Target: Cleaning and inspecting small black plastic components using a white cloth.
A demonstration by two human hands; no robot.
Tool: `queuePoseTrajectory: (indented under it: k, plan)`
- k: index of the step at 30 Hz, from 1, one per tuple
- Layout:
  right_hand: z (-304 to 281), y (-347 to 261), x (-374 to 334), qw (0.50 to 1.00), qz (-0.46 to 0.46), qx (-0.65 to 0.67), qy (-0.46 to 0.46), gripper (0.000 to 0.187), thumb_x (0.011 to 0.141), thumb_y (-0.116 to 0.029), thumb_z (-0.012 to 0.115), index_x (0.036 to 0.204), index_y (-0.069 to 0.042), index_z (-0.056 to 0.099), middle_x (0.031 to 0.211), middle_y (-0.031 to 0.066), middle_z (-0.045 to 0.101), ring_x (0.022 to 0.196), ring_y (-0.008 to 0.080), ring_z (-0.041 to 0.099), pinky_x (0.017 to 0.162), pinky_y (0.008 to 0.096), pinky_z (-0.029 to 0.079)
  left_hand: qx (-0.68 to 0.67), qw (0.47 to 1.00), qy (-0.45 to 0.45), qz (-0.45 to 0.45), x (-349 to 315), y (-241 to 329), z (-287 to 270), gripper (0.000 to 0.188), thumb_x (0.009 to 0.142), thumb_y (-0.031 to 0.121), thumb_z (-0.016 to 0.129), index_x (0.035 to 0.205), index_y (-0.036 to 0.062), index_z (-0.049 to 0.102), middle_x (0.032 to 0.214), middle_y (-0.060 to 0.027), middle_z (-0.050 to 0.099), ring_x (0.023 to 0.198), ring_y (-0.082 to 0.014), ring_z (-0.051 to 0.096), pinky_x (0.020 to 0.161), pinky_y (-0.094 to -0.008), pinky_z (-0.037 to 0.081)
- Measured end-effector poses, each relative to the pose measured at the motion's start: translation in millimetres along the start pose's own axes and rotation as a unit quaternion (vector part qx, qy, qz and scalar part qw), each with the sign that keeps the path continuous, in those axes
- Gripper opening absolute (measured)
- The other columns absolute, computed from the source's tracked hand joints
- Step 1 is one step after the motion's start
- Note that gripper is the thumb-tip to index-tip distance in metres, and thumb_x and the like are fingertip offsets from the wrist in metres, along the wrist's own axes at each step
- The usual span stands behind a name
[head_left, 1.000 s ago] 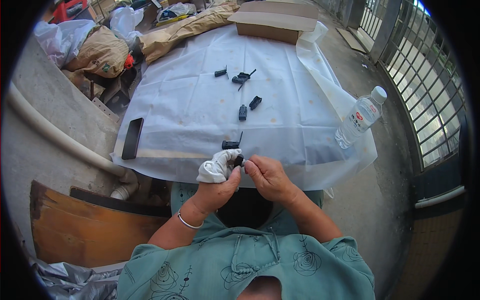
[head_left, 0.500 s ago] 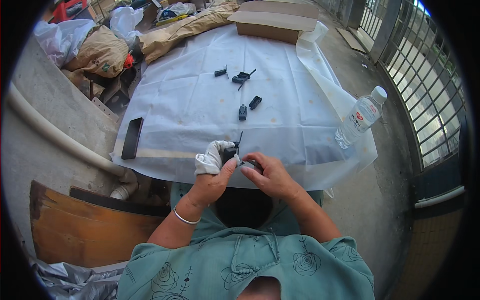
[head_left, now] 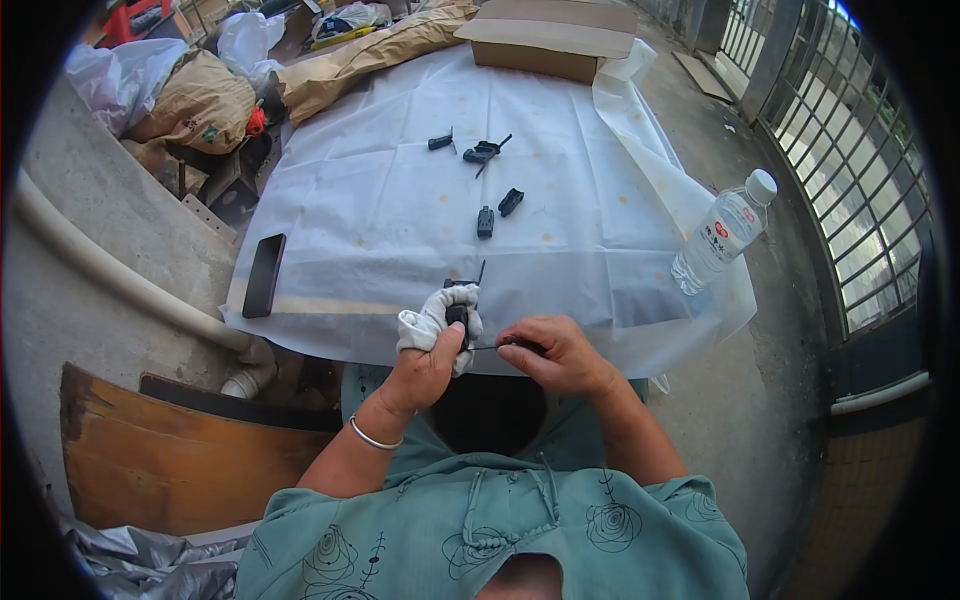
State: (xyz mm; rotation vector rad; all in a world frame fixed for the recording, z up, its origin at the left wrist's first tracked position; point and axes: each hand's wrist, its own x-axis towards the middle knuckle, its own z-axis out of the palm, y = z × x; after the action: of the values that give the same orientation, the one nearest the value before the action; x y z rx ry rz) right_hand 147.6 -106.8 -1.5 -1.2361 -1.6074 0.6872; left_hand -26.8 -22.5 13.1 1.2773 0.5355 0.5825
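My left hand (head_left: 428, 368) has white cloth over its fingers, and its bare thumb presses a small black plastic part (head_left: 457, 317) against it. A thin dark rod sticks up from the far end of that part. My right hand (head_left: 562, 355) is closed round the dark handle of a thin-shafted tool (head_left: 486, 348), which looks like a small screwdriver. The tool's shaft points left and reaches the near end of the part; its tip is hidden. Ahead on the white sheet lie similar black pieces: a pair (head_left: 485, 222) close together and others (head_left: 483, 152) farther off, some with thin rods.
A white plastic sheet (head_left: 350, 210) covers the table. A dark phone (head_left: 264, 277) lies at its left edge, and a clear water bottle (head_left: 720, 238) stands at the right. An open cardboard box (head_left: 540, 60) and brown paper (head_left: 370, 62) sit at the back. A barred gate (head_left: 850, 170) is beyond.
My right hand has moved slightly right and down, so the tool's shaft now shows between the hands. The left hand has turned the black part, and its covered fingers now show beyond and below it.
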Motion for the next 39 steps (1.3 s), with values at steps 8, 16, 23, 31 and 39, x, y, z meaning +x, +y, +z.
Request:
queuePoseTrajectory:
  k: [8,16,23,31,39]
  plan:
    - [16.8,-9.2,8.3,0.995,0.026,-0.003,0.099,0.013,0.081,-0.012,0.063,0.077,-0.001,0.057,0.065,0.0122,0.053,0.056,0.0253,0.050,0.053,0.0311,0.041,0.175,0.982,-0.063,0.022,-6.1,7.2,8.0,0.026,0.087,0.005,0.040,0.112,0.0031,0.045,0.085,0.0000,0.049,0.067,-0.0064,0.040,0.060,-0.0207,0.038]
    - [23.6,-6.4,8.8,0.999,0.005,0.001,0.047,0.022,0.089,-0.015,0.051,0.074,0.001,0.053,0.062,0.0139,0.050,0.052,0.0260,0.045,0.052,0.0328,0.039,0.150,0.987,-0.020,0.052,-1.8,-2.4,7.5,0.024,0.082,0.004,0.045,0.105,0.0006,0.047,0.090,-0.0089,0.051,0.079,-0.0135,0.047,0.072,-0.0266,0.041]
    - [37.1,1.3,3.4,0.994,0.086,0.052,0.030,0.025,0.088,-0.017,0.052,0.071,0.001,0.052,0.062,0.0177,0.050,0.056,0.0320,0.046,0.053,0.0356,0.039,0.339,0.937,-0.029,0.078,-12.0,5.0,9.0,0.026,0.081,0.007,0.047,0.106,-0.0017,0.046,0.094,-0.0180,0.053,0.086,-0.0302,0.053,0.077,-0.0356,0.042]
    - [15.1,15.4,31.3,0.970,0.060,-0.211,0.108,0.017,0.083,-0.018,0.058,0.078,-0.002,0.054,0.068,0.0143,0.057,0.061,0.0316,0.056,0.057,0.0370,0.045,0.475,0.876,0.040,0.071,-0.5,-11.7,-43.5,0.032,0.087,0.017,0.055,0.112,-0.0029,0.050,0.085,-0.0107,0.058,0.069,-0.0153,0.057,0.064,-0.0273,0.049]
    - [38.1,36.3,59.5,0.942,0.097,-0.320,0.029,0.019,0.081,-0.022,0.057,0.086,-0.004,0.052,0.078,0.0140,0.060,0.071,0.0341,0.059,0.062,0.0425,0.047,0.441,0.877,0.137,0.131,11.5,-27.1,-42.6,0.022,0.088,0.010,0.052,0.107,-0.0017,0.051,0.086,-0.0082,0.058,0.067,-0.0122,0.056,0.061,-0.0264,0.048]
